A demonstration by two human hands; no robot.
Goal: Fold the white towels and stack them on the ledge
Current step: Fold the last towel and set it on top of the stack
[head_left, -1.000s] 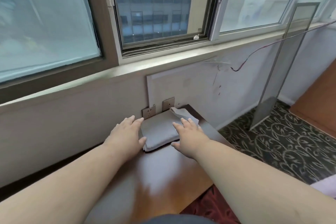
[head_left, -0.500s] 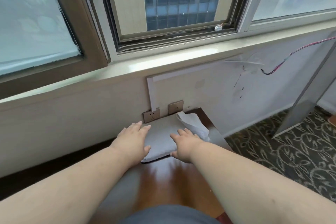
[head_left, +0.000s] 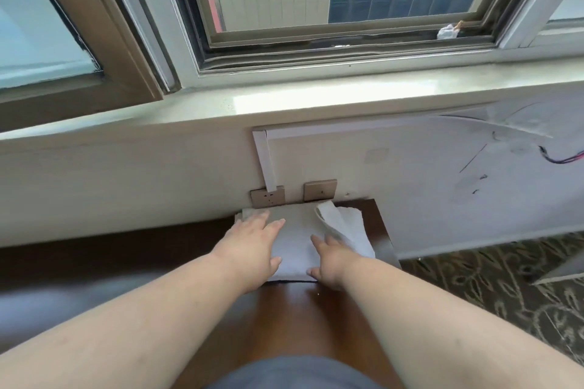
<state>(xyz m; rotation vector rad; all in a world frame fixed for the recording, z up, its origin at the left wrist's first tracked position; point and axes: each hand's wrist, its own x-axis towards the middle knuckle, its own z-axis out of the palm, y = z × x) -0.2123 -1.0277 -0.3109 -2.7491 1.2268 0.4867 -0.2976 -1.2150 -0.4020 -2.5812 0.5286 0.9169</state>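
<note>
A folded white towel [head_left: 295, 241] lies on the dark wooden ledge [head_left: 316, 309], pushed up near the wall under two sockets. Its right corner flap [head_left: 339, 226] curls upward. My left hand [head_left: 249, 249] lies flat on the towel's left side, fingers spread. My right hand [head_left: 330, 262] presses flat on the right side, just below the raised flap. Neither hand grips the cloth. Whether more towels lie beneath the top one is hidden.
Two wall sockets [head_left: 268, 197] sit just behind the towel, with a white cable cover running up. A pale window sill [head_left: 284, 101] juts out above. The ledge ends at the right [head_left: 384, 246], dropping to patterned carpet [head_left: 493, 287]. Red wires [head_left: 565, 158] hang from the wall.
The view has moved closer and tilted down. Both hands stay flat on the towel and have slid a little toward its near edge; the right flap stands up more.
</note>
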